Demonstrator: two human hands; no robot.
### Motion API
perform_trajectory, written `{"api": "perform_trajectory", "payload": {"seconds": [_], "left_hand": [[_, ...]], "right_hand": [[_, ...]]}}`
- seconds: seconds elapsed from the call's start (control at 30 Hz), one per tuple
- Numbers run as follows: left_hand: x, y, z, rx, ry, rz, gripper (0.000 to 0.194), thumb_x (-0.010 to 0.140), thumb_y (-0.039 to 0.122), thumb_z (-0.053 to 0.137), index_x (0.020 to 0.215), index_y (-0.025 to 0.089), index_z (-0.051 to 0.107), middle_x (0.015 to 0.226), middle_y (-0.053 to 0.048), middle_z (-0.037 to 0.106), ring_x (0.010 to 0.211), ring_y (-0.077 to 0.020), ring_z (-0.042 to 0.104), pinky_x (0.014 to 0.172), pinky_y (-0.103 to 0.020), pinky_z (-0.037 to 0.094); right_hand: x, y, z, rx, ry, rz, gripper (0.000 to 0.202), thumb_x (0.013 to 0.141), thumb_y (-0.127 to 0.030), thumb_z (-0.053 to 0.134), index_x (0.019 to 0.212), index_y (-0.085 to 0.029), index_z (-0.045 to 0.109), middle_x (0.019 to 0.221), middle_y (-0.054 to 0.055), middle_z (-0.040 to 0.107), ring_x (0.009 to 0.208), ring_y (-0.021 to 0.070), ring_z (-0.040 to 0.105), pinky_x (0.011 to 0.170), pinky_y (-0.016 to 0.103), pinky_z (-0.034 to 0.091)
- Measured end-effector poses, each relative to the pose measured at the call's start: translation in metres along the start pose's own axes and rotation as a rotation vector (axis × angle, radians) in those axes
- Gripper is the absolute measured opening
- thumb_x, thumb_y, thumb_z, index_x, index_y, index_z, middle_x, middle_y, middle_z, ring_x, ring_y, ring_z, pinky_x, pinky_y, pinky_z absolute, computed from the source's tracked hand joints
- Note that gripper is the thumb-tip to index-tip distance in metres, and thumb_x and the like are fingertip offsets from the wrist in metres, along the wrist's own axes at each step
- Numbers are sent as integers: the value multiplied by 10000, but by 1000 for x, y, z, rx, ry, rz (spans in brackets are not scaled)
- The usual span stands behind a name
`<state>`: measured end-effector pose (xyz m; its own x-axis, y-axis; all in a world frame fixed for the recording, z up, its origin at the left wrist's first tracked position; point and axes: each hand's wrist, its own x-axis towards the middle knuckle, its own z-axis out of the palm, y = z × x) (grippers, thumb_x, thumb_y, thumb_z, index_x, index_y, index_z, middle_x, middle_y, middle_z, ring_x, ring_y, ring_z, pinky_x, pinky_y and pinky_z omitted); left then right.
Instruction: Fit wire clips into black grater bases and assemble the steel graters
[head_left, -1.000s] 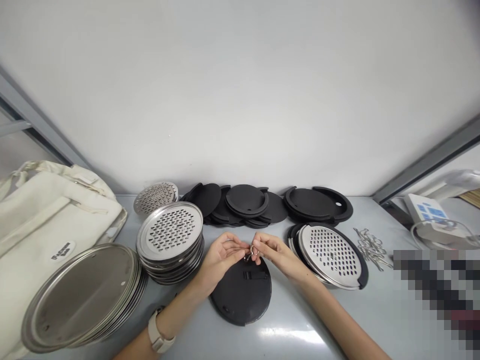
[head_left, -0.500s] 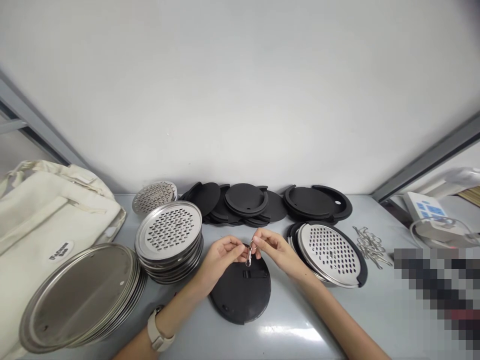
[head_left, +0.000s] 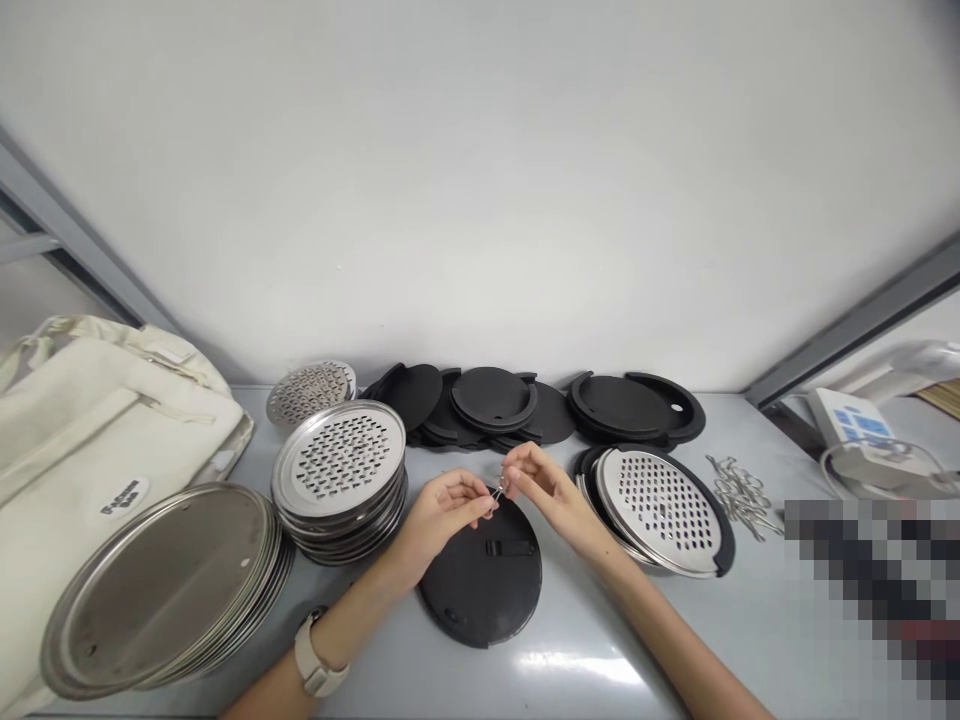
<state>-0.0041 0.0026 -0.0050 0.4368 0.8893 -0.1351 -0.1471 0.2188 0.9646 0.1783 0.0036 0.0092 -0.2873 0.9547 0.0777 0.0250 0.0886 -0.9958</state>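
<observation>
My left hand (head_left: 448, 510) and my right hand (head_left: 546, 492) meet above a round black disc (head_left: 480, 585) on the table. Between their fingertips is a small metal clip (head_left: 497, 492) with a ring. My left hand pinches its lower end, and my right thumb and forefinger hold the ring end. The disc lies flat and shows a short slotted bar near its middle. Its top edge is partly hidden by my hands.
Perforated metal discs (head_left: 349, 460) are stacked on the left, beside metal plates (head_left: 165, 590) and a cream bag (head_left: 172, 400). Black discs (head_left: 491, 395) line the wall. On the right are a grater disc (head_left: 660, 512), metal clips (head_left: 742, 492) and a white box (head_left: 855, 425).
The metal clip hung down between my hands and now lies at a slant, its lower end in my left fingers. My right hand has risen slightly.
</observation>
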Motion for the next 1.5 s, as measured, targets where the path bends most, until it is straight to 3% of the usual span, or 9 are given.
{"api": "perform_trajectory", "payload": {"seconds": [0.17, 0.27, 0.47, 0.7, 0.87, 1.0, 1.1, 1.17, 1.5], "left_hand": [[0, -1, -2, 96, 10, 96, 188, 756, 289, 663, 823, 136, 578, 805, -35, 604, 789, -130, 571, 717, -233, 442], [-1, -2, -2, 176, 19, 164, 179, 775, 292, 641, 843, 141, 572, 835, -38, 595, 832, -145, 570, 775, -263, 440], [-4, 0, -2, 288, 46, 196, 196, 780, 316, 627, 859, 150, 558, 826, -38, 585, 802, -146, 569, 727, -256, 442], [-3, -3, -1, 279, 63, 239, 161, 765, 274, 633, 818, 151, 543, 788, -26, 589, 745, -133, 570, 701, -250, 450], [-2, -8, -3, 295, 73, 293, 141, 770, 254, 619, 825, 147, 545, 814, -30, 591, 783, -143, 592, 754, -270, 472], [-1, -7, -8, 281, 84, 345, 136, 767, 233, 620, 829, 141, 542, 877, -50, 607, 846, -155, 607, 814, -288, 477], [-1, -7, -10, 258, 78, 365, 138, 766, 228, 622, 825, 141, 532, 907, -63, 622, 893, -167, 613, 850, -306, 476], [-1, -8, -10, 243, 63, 359, 146, 766, 231, 623, 830, 144, 524, 921, -67, 630, 901, -171, 619, 856, -316, 482], [-1, -10, -10, 302, 63, 385, 108, 772, 208, 599, 835, 159, 526, 940, -68, 639, 918, -173, 622, 865, -333, 493]], "right_hand": [[-4, -5, 3, -173, -119, -41, 168, 864, -360, 523, 894, -201, 568, 883, 22, 578, 859, 148, 548, 819, 290, 421], [-5, -6, 4, -235, -136, -37, 165, 847, -362, 549, 866, -199, 571, 813, 5, 575, 808, 139, 542, 777, 273, 429], [-5, -12, 2, -282, -172, -42, 189, 851, -384, 532, 912, -208, 563, 818, 7, 575, 794, 143, 535, 764, 274, 430], [-5, -4, 0, -424, -170, -64, 337, 879, -445, 440, 670, -188, 504, 669, -12, 509, 657, 127, 473, 635, 251, 389], [-6, -8, -2, -428, -185, -79, 274, 878, -412, 456, 740, -188, 530, 693, -15, 525, 673, 123, 482, 636, 243, 389], [-10, -17, -8, -509, -265, -93, 233, 779, -425, 610, 815, -197, 575, 798, 0, 556, 767, 144, 503, 707, 264, 410], [-13, -15, -7, -573, -385, -113, 346, 652, -441, 726, 877, -209, 605, 873, 14, 545, 825, 160, 493, 751, 280, 424], [-13, -11, -5, -593, -395, -119, 386, 633, -441, 738, 918, -217, 606, 890, 19, 538, 829, 162, 487, 757, 287, 433], [-10, -3, -3, -518, -314, -134, 117, 795, -267, 558, 886, -199, 586, 838, 21, 590, 763, 140, 534, 736, 293, 463]]}}
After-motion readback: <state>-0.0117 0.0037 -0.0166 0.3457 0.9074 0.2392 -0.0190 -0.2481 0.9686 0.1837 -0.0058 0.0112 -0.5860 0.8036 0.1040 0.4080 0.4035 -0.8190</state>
